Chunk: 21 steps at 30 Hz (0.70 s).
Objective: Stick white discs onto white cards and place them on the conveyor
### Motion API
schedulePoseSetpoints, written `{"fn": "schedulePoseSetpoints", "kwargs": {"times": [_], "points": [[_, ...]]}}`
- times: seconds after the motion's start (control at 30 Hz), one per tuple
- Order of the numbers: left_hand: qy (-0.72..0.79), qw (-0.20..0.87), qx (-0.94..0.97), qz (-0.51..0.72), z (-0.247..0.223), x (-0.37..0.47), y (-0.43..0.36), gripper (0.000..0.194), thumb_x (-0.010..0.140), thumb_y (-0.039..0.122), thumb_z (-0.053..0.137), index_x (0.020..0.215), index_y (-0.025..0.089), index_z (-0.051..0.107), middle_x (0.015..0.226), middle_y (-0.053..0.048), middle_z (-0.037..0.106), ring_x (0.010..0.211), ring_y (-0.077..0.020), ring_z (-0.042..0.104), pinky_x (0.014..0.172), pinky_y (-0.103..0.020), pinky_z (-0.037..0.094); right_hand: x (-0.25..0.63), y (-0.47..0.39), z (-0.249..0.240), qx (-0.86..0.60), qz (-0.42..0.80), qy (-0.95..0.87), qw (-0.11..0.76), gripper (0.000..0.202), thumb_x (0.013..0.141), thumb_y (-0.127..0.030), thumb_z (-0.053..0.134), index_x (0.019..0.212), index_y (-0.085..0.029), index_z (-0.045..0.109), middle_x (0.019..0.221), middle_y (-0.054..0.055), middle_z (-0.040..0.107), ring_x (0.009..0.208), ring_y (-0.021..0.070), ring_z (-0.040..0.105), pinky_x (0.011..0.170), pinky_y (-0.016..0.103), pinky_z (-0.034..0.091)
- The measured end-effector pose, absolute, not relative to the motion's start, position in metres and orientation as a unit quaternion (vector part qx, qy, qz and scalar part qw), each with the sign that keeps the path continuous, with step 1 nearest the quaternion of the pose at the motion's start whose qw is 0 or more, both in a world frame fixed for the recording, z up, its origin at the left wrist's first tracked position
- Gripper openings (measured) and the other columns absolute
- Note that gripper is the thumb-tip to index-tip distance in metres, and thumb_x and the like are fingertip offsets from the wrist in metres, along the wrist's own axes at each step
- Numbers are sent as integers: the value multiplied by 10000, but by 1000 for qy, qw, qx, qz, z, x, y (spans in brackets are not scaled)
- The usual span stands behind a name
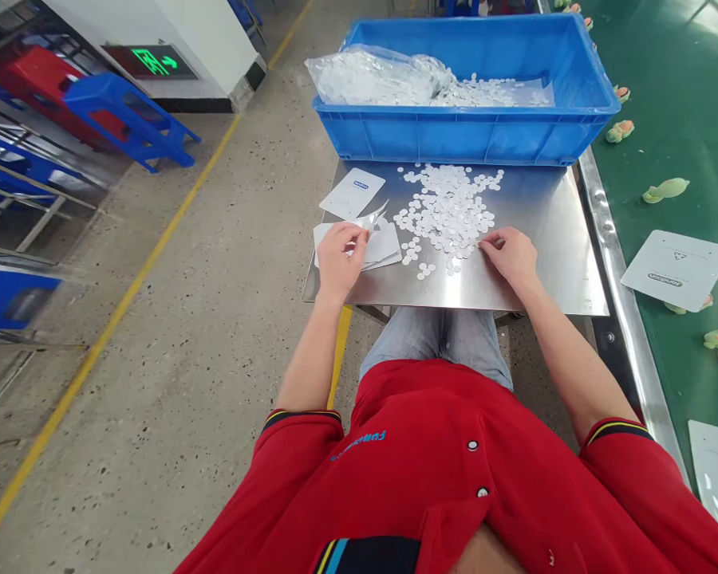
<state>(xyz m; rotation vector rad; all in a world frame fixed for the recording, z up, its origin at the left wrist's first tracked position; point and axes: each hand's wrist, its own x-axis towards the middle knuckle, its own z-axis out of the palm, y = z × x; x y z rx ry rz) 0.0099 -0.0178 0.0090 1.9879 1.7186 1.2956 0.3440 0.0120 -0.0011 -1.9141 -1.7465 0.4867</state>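
Pinching thin sheet (378,214) w/ L hand (340,261), in closed grip, over white cards (387,241) on counter (556,247). Reaching w/ R hand (513,253) to near R edge of white disc pile (450,209), w/ narrow grip; can't tell if shut on disc. Backed by blue bin (467,137).

One left hand (339,259) and one right hand (511,253) show over the counter (562,279), with one blue bin (467,137) at its far edge, one clear bag (364,76), one separate card (353,193), two belt cards (677,269), and white discs (451,207) too many to count.
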Motion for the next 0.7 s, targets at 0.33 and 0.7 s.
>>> {"fn": "schedulePoseSetpoints", "kwargs": {"times": [0.33, 0.7], "points": [[507, 70, 796, 323, 18, 63, -36, 273, 1046, 367, 417, 925, 229, 619, 1031, -82, 703, 929, -200, 650, 719, -292, 479, 285, -29, 49, -493, 188, -749, 402, 191, 984, -366, 573, 940, -231, 700, 1091, 55, 670, 743, 141, 604, 681, 300, 489], [532, 51, 766, 357, 17, 67, -31, 294, 1056, 383, 433, 913, 223, 634, 967, -65, 709, 855, -178, 642, 690, -277, 445, 289, -22, 44, -506, 257, -707, 422, 129, 927, -317, 618, 871, -224, 688, 930, 26, 748, 750, 166, 699, 713, 307, 554]]}}
